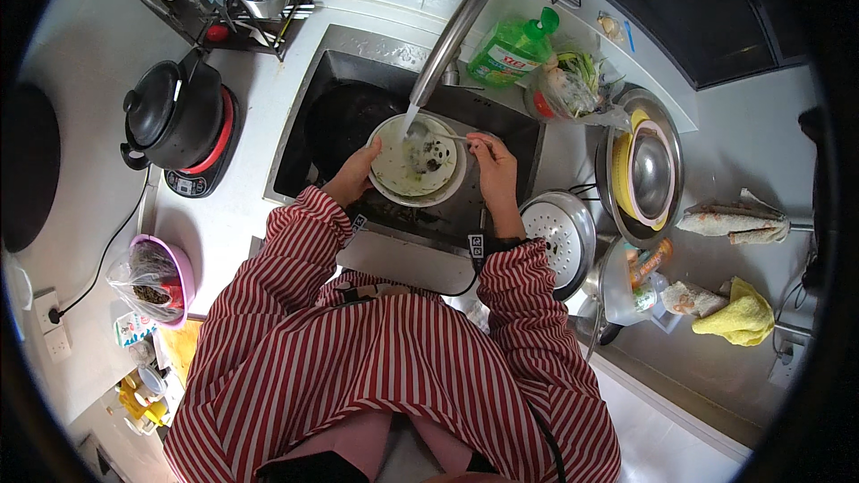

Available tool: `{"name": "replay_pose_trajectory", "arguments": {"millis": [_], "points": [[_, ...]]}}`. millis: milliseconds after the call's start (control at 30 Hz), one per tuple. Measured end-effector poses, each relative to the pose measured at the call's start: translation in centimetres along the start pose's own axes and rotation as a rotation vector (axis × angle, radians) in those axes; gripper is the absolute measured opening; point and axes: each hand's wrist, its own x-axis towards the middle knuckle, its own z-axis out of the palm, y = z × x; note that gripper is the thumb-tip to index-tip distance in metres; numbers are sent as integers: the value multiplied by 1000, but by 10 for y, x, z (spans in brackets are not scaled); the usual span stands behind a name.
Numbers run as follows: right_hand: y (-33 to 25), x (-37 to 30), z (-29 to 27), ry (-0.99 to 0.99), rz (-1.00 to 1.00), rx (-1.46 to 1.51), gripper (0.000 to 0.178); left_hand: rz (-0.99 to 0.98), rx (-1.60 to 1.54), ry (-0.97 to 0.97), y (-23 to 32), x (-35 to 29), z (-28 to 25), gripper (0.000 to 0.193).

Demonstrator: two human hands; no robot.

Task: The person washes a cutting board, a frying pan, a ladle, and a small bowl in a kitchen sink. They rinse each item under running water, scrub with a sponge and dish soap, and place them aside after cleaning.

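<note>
A white bowl [403, 174] is held over the sink [528, 143], beneath the mouth of a curved metal faucet [452, 40], from which water is poured into it. The bowl's left rim is gripped by the left hand [353, 174], whose fingers are closed around the edge; their underside is hidden. The handle of a metal spoon [458, 137] is pinched between the thumb and fingers of the right hand [494, 165], and the spoon's head is dipped into the bowl, where dark scraps and small green bits are seen. 2 striped sleeves [309, 228] are worn over the forearms.

A dark wok [335, 125] is set in the left part of the sink, partly covered by the bowl. Behind the sink, a green pump bottle [510, 52] is placed beside a plastic bag of vegetables [577, 85]. On the right, a perforated metal steamer tray [553, 237] is kept near stacked basins [620, 170]. On the left, a lidded black pot [170, 116] is stood on an electric cooker [210, 174] with a red ring.
</note>
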Motion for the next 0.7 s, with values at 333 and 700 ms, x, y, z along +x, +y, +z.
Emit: {"name": "replay_pose_trajectory", "arguments": {"millis": [333,700], "points": [[20,-15,-14,24,139,-143,21,179,20,104,1,9,2,64],[48,-18,-8,163,202,-269,24,270,240,429,-10,13,-2,53]]}}
